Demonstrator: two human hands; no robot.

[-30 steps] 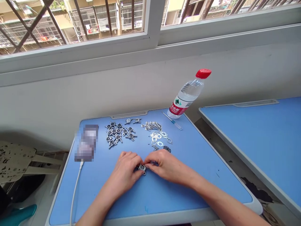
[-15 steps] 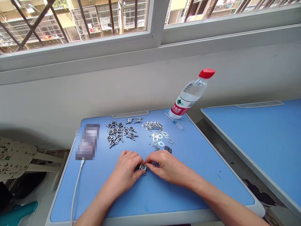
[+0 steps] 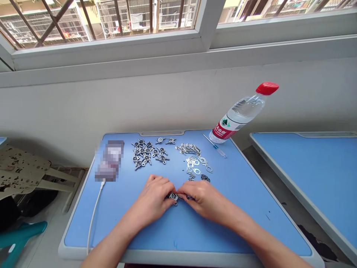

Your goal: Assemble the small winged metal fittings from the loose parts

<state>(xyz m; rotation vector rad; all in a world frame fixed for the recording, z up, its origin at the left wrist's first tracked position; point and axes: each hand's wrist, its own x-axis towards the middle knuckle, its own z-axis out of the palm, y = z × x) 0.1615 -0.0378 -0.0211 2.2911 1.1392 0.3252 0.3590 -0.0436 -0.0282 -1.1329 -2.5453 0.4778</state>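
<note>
Held piece: a small silver metal charm (image 3: 173, 197) is sitting pinched between both hands, near the middle of the worktop (image 3: 240, 227), closer to the front edge than the back.
Left hand: the left hand (image 3: 152, 199) is curling in from the front edge, its fingers (image 3: 163, 185) closing on the charm's left side.
Right hand: the right hand (image 3: 203, 199) is reaching in from the front right corner, its fingers (image 3: 185, 190) nearly shut and pressing on the charm's right side, touching the left fingertips.
Back middle: silver cross-shaped charms (image 3: 145, 154) are lying in a loose heap near the back edge.
Back right: silver loops and rings (image 3: 195, 162) are lying in a scattered strip, with a dark round piece (image 3: 205, 178) nearest the hands.
Back right corner: a small screwdriver (image 3: 216, 146) is lying beside a tilted water bottle (image 3: 240, 115) with a red cap.
Left edge: a pixelated object (image 3: 109, 160) is lying with a white cable (image 3: 93, 219) trailing over the front edge.
Right side: a second blue desk (image 3: 301, 186) is standing apart.
</note>
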